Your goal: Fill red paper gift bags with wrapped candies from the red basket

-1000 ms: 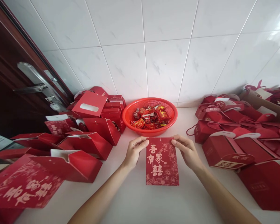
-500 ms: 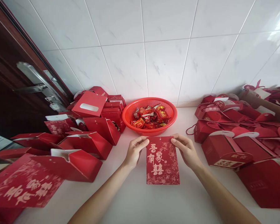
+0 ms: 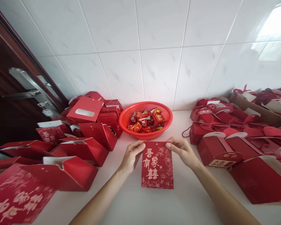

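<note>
Plainly, in the head view, a flat red printed card [image 3: 165,168] was at six o'clock from the middle, held above the worktop [image 3: 131,206] or against it; I couldn't tell which. The left hand [image 3: 131,156] pinched the card's upper corner at ten o'clock between thumb and fingers, and the right hand [image 3: 183,152] gripped the corner at two in the same way. Pale characters and flowers faced the camera. Straight past the card, at twelve o'clock, a red plastic basket [image 3: 145,135] held wrapped sweets [image 3: 146,121] near the tiled wall [image 3: 154,72]. Taken from the card, open red cartons [image 3: 81,173] crowded together from nine round to ten o'clock, while red handled boxes [image 3: 259,178] stood in rows from two round to three, a brown cardboard box [image 3: 255,107] behind them at two.
</note>
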`<move>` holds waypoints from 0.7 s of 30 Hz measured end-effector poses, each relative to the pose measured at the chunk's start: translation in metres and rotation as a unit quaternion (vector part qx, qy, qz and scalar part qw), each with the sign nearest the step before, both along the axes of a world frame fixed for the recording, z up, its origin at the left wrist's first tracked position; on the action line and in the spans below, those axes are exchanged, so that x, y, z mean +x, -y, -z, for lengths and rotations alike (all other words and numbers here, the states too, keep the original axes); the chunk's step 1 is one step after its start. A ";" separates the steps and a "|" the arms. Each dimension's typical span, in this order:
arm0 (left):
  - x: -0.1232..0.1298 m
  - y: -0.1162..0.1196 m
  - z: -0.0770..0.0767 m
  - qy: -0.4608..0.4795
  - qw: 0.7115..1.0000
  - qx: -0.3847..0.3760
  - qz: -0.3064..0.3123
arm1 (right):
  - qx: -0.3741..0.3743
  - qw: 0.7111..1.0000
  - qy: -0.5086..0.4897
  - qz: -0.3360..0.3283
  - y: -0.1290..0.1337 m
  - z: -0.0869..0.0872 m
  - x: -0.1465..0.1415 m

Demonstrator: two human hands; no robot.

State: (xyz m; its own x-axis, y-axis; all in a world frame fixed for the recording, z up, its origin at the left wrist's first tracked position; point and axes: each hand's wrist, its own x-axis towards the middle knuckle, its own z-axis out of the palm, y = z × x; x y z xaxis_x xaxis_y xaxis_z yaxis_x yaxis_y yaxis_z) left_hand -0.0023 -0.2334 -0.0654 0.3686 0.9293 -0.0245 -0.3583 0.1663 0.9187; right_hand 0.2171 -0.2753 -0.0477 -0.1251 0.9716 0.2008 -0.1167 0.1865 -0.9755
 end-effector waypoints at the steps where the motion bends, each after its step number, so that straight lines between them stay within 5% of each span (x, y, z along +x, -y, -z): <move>1: 0.000 0.000 0.000 0.001 1.000 0.001 0.005 | -0.001 1.000 -0.004 -0.005 0.000 -0.001 0.000; 7: 0.004 -0.003 0.007 -0.038 0.996 0.076 -0.017 | 0.066 0.991 0.062 0.103 0.008 -0.021 0.010; 12: 0.007 -0.006 0.022 -0.144 0.978 0.149 -0.024 | 0.140 0.946 0.102 0.275 0.021 -0.075 0.047; 17: 0.015 -0.004 0.037 -0.200 0.969 0.127 0.065 | 0.194 0.851 0.176 0.456 0.021 -0.154 0.112; 21: 0.017 -0.004 0.046 -0.230 0.956 0.128 0.130 | 0.219 0.708 0.220 0.634 0.020 -0.192 0.177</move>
State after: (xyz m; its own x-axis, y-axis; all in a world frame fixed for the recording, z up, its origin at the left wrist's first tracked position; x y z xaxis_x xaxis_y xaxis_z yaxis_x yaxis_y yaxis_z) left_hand 0.0148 -0.2290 -0.1114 0.5921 0.8055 -0.0238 0.1167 -0.0564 0.9916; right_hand 0.3938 -0.2957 0.1447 0.6489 0.2147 0.7300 0.7125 0.1650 -0.6819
